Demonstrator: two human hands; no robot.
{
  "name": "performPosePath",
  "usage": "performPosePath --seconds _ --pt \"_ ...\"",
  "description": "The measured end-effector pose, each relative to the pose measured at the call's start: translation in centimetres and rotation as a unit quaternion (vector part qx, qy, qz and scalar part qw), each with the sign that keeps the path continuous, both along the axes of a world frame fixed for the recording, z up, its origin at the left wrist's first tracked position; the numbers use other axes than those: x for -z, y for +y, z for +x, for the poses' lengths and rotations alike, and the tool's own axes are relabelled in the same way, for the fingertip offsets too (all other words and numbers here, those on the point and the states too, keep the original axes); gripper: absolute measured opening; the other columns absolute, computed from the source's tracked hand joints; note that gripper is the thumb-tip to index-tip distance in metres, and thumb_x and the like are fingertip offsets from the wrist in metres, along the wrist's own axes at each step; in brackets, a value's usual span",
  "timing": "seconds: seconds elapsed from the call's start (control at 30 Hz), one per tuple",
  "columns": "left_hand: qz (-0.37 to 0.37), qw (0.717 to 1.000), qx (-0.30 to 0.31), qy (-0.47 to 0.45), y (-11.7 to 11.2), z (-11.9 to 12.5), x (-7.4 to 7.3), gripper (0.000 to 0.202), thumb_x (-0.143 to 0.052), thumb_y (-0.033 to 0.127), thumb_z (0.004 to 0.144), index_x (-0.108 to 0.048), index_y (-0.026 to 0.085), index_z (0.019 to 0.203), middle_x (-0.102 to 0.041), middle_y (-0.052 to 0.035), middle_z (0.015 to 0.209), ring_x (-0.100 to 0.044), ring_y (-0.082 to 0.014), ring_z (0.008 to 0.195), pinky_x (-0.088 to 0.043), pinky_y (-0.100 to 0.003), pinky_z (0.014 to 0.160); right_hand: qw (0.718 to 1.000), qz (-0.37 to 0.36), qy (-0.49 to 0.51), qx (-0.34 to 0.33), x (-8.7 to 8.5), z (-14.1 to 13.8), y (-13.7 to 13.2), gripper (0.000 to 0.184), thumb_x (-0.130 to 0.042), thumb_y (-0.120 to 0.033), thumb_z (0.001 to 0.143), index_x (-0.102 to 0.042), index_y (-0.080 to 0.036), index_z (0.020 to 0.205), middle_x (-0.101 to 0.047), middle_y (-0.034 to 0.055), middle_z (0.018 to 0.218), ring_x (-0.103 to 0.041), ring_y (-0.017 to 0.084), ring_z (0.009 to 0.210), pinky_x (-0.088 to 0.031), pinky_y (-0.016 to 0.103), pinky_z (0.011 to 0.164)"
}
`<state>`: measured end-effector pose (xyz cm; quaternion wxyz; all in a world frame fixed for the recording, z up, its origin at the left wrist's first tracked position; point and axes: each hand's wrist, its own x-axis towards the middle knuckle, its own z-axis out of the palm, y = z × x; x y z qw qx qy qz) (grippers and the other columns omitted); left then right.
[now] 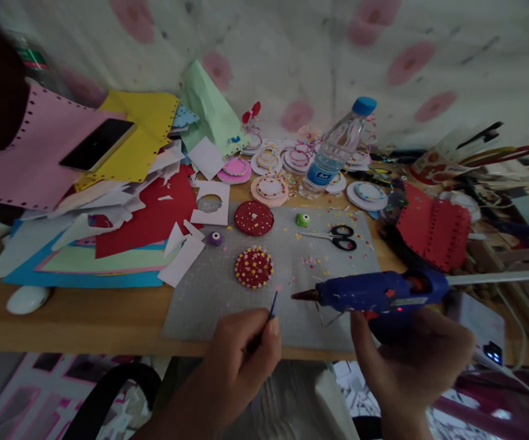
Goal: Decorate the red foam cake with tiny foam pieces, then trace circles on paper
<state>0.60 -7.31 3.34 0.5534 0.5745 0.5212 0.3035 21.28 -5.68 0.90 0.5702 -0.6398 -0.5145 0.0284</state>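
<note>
Both hands full lol: our left hand [244, 354] pinches a thin tool [273, 306], probably for control, our right hand [413, 360] grips a glue gun [360, 292].

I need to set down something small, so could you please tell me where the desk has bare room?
Bare desk runs along the front edge, between the mouse and the mat. The mat's near left part also looks bare, between the papers, the studded disc and the left hand. It is crowded at the back, around the bottle, and under the papers.
</note>
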Motion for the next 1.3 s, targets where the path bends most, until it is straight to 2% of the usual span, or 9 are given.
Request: performPosePath --seconds 0.13,0.27,0.43,0.57,0.7,0.9,1.13,1.3 --pt "0.015 0.999 0.012 0.028 -0.4 -0.1 0.2 0.045 -0.036 0.043 0.103 -0.041 0.021 0.064 -0.046 0.0029 0.059 -0.043 -0.0119 0.056 -0.029 -0.028 0.055 0.999 -0.030 -0.036 0.004 -0.7 0.0 0.0 0.054 -0.083 -0.050 0.061 -0.035 -0.026 0.062 -0.038 -0.0055 0.056 -0.038 0.012 0.053 -0.031 0.026 0.045" --pt "0.014 0.999 0.018 0.022 -0.5 -0.1 0.2 0.044 -0.037 0.041 0.104 -0.040 0.021 0.065 -0.045 0.0036 0.060 -0.043 -0.0109 0.057 -0.030 -0.027 0.056 0.995 -0.045 -0.086 -0.031 -1.4 0.1 0.1 0.046 -0.081 -0.036 0.065 -0.037 -0.024 0.056 -0.039 -0.0059 0.050 -0.034 0.009 0.046 -0.025 0.023 0.040" --pt "0.009 1.000 0.022 0.013 -0.6 -0.3 -0.1 0.044 -0.035 0.042 0.104 -0.040 0.020 0.066 -0.044 0.0039 0.060 -0.042 -0.0104 0.057 -0.029 -0.027 0.055 0.995 -0.008 -0.086 -0.049 -1.2 0.5 0.2 0.047 -0.080 -0.023 0.064 -0.033 -0.024 0.056 -0.045 -0.0053 0.051 -0.042 0.010 0.047 -0.033 0.023 0.044" --pt "0.001 1.000 0.025 0.013 -0.7 -0.4 -0.2 0.043 -0.036 0.042 0.104 -0.039 0.021 0.066 -0.045 0.0037 0.061 -0.042 -0.0106 0.058 -0.029 -0.027 0.055 0.992 -0.023 -0.096 -0.076 -1.2 0.7 0.0 0.046 -0.077 -0.014 0.064 -0.033 -0.024 0.057 -0.044 -0.0073 0.049 -0.039 0.007 0.041 -0.030 0.021 0.039" --pt "0.008 1.000 0.024 0.016 -0.6 -0.4 -0.2 0.043 -0.037 0.041 0.103 -0.038 0.021 0.066 -0.043 0.0039 0.060 -0.041 -0.0104 0.057 -0.028 -0.028 0.055 0.990 -0.015 -0.119 -0.077 -1.4 0.8 -0.1 0.049 -0.077 -0.013 0.064 -0.030 -0.024 0.057 -0.039 -0.0083 0.048 -0.035 0.005 0.038 -0.024 0.020 0.035" --pt "0.010 0.999 0.029 0.018 -0.4 -0.4 0.0 0.042 -0.037 0.039 0.104 -0.038 0.020 0.066 -0.043 0.0044 0.061 -0.041 -0.0097 0.057 -0.029 -0.027 0.055 0.986 -0.030 -0.135 -0.088 -1.3 1.0 -0.2 0.045 -0.076 -0.014 0.066 -0.033 -0.024 0.059 -0.048 -0.0057 0.053 -0.039 0.007 0.041 -0.027 0.021 0.038" --pt "0.009 0.999 0.029 0.020 -0.4 -0.4 -0.3 0.041 -0.038 0.039 0.103 -0.037 0.021 0.066 -0.041 0.0044 0.061 -0.040 -0.0099 0.057 -0.029 -0.026 0.055 0.989 -0.022 -0.119 -0.085 -1.4 0.8 -0.2 0.050 -0.075 -0.011 0.066 -0.028 -0.024 0.058 -0.038 -0.0088 0.048 -0.033 0.006 0.040 -0.022 0.021 0.036" --pt "0.011 0.999 0.027 0.025 -0.2 -0.3 -0.4 0.043 -0.038 0.039 0.103 -0.035 0.020 0.064 -0.039 0.0046 0.059 -0.039 -0.0101 0.056 -0.028 -0.027 0.055 0.989 -0.023 -0.117 -0.085 -1.6 0.7 -0.1 0.042 -0.076 -0.011 0.064 -0.036 -0.024 0.058 -0.044 -0.0081 0.047 -0.037 0.007 0.039 -0.027 0.020 0.037"
